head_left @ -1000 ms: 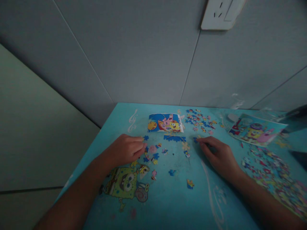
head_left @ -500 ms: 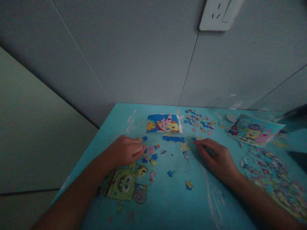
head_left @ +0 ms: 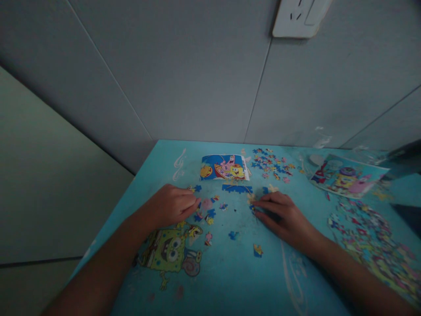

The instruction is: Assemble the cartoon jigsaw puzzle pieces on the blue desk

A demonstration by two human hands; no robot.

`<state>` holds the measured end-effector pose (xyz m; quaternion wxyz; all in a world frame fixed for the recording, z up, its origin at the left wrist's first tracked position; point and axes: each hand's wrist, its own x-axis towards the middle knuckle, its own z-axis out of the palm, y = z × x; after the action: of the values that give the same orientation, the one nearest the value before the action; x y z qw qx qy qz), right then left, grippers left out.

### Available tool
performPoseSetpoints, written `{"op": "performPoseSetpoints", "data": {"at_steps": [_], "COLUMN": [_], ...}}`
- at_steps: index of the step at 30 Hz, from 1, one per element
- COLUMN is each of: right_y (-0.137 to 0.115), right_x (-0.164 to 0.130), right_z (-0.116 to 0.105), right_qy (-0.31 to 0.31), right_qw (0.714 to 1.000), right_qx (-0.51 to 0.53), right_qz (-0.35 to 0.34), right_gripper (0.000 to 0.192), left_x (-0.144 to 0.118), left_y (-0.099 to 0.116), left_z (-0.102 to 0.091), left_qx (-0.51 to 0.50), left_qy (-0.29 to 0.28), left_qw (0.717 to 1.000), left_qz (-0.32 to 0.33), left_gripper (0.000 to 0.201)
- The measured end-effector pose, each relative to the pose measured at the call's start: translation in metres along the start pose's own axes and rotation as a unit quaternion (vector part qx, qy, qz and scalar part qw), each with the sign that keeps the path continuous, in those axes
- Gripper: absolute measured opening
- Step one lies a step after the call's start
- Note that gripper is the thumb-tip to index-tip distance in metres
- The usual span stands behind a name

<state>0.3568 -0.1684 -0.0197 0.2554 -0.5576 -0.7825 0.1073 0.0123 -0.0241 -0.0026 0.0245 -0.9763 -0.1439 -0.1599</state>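
Observation:
My left hand (head_left: 176, 204) rests on the table with its fingers curled and closed; whatever is in them, if anything, is hidden. Several loose puzzle pieces lie around its fingertips, among them a blue and yellow piece (head_left: 209, 217). The thumb and forefinger of my right hand (head_left: 279, 215) close around a small puzzle piece (head_left: 252, 208) at the table surface. Farther back lies a joined blue strip of puzzle (head_left: 237, 189). One blue piece (head_left: 265, 190) sits just beyond the right hand. Nearer me are a blue piece (head_left: 233, 235) and a yellow-blue piece (head_left: 258, 250).
A cartoon picture card (head_left: 225, 167) lies behind the strip, with a heap of pieces (head_left: 271, 164) to its right. A second picture card (head_left: 350, 177) and a large spread of pieces (head_left: 371, 241) occupy the right side. A wall (head_left: 204, 87) borders the table's (head_left: 226, 281) far edge.
My right hand has moved left and slightly nearer, from the blue piece beside the strip to the small piece it now pinches. My left hand has stayed in place.

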Motion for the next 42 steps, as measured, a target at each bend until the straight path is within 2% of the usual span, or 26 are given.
{"op": "performPoseSetpoints", "data": {"at_steps": [18, 26, 33, 42], "right_y": [0.006, 0.010, 0.012, 0.008], "right_x": [-0.002, -0.002, -0.003, 0.000], "right_z": [0.004, 0.004, 0.003, 0.001], "right_qy": [-0.010, -0.009, -0.003, 0.001], "right_qw": [1.000, 1.000, 1.000, 1.000], "right_qx": [-0.018, -0.022, -0.031, -0.030], "right_qz": [0.008, 0.001, 0.001, -0.008], "right_gripper": [0.029, 0.029, 0.031, 0.029], "left_x": [0.000, 0.000, -0.002, -0.003], "left_y": [-0.003, -0.012, -0.020, -0.020], "left_z": [0.002, -0.008, -0.009, -0.007], "left_qx": [0.011, 0.057, 0.098, 0.086], "left_qy": [-0.001, 0.046, 0.077, 0.052], "left_qw": [1.000, 0.996, 0.986, 0.986], "left_qz": [-0.011, -0.057, -0.113, -0.132], "left_gripper": [0.043, 0.045, 0.045, 0.044]}}
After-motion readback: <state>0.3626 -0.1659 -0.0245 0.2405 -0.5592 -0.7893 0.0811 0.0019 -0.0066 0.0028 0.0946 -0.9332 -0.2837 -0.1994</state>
